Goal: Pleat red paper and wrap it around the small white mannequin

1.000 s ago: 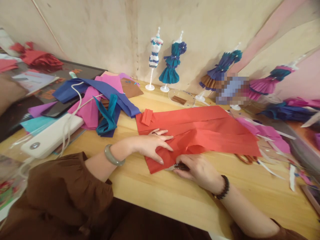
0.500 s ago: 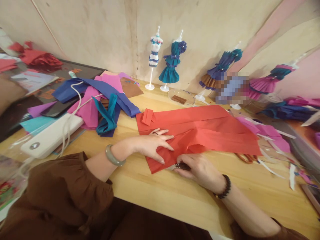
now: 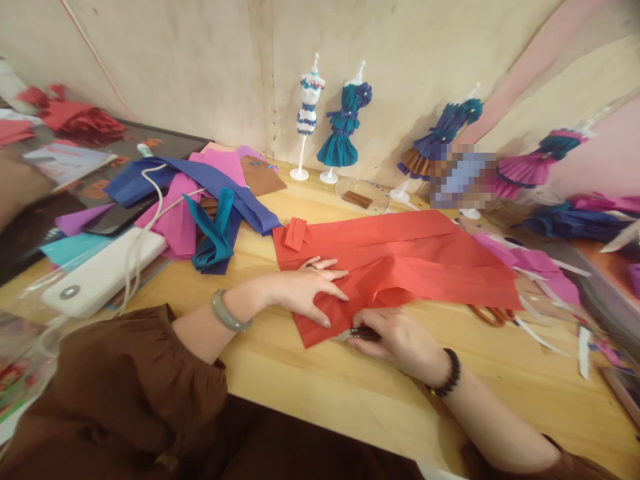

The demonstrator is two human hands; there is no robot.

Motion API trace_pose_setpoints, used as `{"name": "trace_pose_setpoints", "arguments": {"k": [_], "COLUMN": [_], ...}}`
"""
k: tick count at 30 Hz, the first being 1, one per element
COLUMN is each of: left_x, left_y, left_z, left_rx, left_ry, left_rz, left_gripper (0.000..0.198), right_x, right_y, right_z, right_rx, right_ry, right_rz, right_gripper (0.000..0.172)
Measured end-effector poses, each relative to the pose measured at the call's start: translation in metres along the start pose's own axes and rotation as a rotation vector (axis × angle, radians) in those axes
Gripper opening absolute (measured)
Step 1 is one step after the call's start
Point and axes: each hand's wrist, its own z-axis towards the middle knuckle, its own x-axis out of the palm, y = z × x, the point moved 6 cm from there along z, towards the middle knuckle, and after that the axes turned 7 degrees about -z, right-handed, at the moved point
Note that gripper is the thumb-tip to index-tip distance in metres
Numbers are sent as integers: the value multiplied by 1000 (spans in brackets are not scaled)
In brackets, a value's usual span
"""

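Note:
A large sheet of red crepe-like paper (image 3: 430, 250) lies across the table in front of me, its middle raised in a loose fold. My left hand (image 3: 310, 293) rests on its left part, fingers spread and flat. Close to the sheet's near edge, my right hand (image 3: 397, 337) is closed around a knife (image 3: 367, 333) with a dark riveted handle. The short pale blade points left and reaches the paper's edge; part of it is hidden. A small folded red piece (image 3: 296, 235) sits on the sheet's upper left corner.
Small dress forms, one with a teal dress (image 3: 339, 148), stand along the wall. A clear dish (image 3: 380, 195) holds brown strips. Coloured paper (image 3: 220, 227) and a white power strip (image 3: 95, 277) lie left. Scissors (image 3: 487, 316) and scraps (image 3: 550, 275) lie right.

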Motion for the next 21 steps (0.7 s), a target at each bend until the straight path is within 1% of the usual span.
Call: {"name": "trace_pose_setpoints", "arguments": {"k": [11,21], "left_x": [1,2], "left_y": [0,1], "left_z": [0,0], "left_rx": [-10,-15], "left_ry": [17,9], "left_rz": [29,-9], "left_gripper": [64,65], "right_x": [0,2], "right_y": [-1,0], "right_z": [1,0], "right_rx": [21,-3], "right_ry": [13,-4], "right_rz": [25,10], "right_gripper": [25,29]}}
